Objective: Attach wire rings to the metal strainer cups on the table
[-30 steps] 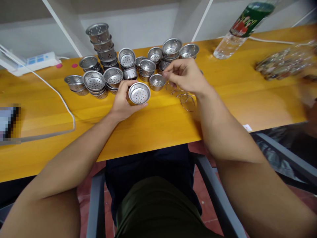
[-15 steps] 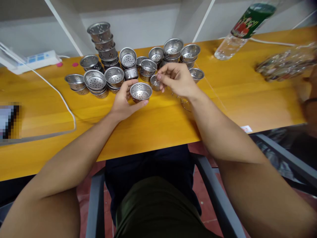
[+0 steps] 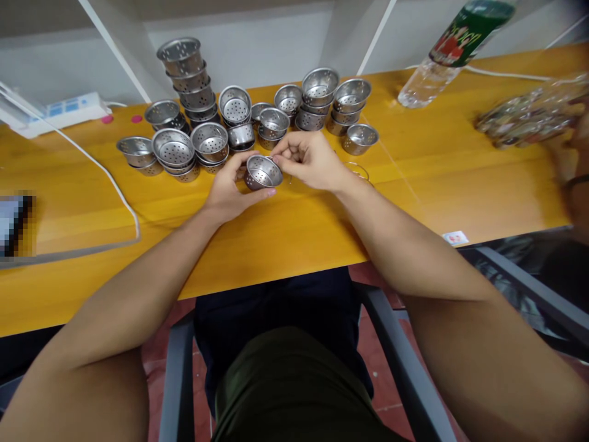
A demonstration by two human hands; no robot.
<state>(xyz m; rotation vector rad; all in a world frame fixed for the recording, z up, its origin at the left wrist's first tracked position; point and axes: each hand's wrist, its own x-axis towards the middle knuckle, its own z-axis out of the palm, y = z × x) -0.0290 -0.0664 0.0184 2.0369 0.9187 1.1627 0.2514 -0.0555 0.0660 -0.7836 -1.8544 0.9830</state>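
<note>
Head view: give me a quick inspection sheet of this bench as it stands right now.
Surface: glossy yellow wooden table, a small sticker near its front edge.
Job's things: small perforated steel strainer cup; thin wire ring lying flat on the table.
Clutter: heap of matching steel cups, one tall stack; clear plastic bottle; bag of small metal parts.
Hands: left hand holds the cup; right hand pinches at its rim.
Cables: white cable, white power strip.
Surroundings: white wall, grey chair frame, another person's arm at the right edge.
</note>
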